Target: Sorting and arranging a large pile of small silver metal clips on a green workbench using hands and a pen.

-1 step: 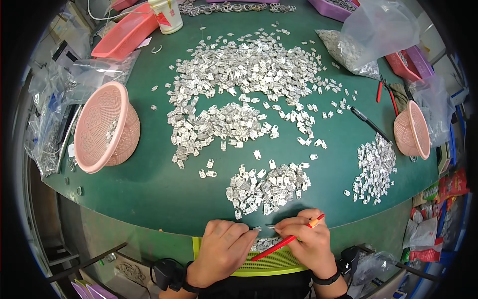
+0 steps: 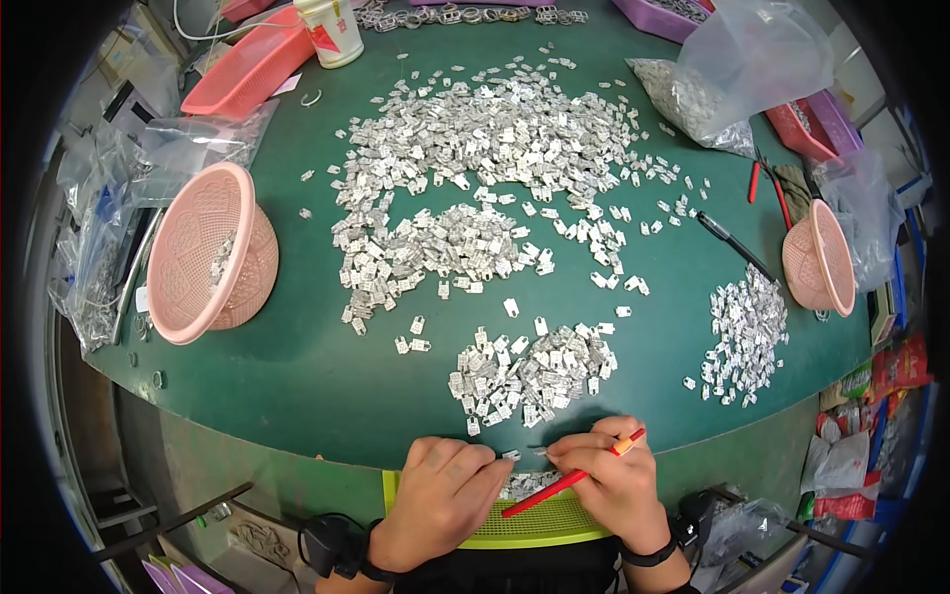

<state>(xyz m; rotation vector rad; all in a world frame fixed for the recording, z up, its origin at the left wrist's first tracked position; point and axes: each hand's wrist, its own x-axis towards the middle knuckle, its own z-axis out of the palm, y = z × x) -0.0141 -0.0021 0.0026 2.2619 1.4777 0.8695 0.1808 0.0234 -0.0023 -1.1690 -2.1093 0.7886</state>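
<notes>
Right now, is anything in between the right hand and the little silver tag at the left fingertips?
Nothing visible blocks the way: just green tabletop shows between the silver tag and the small grey piece at the right hand. The red pen-like stick slants below that gap.

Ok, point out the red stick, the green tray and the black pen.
Red stick point(image 2: 547, 492): head view, on its lower shaft.
Green tray point(image 2: 540, 522): head view, on its bare mesh.
Black pen point(image 2: 729, 239): head view, on its barrel.
</notes>
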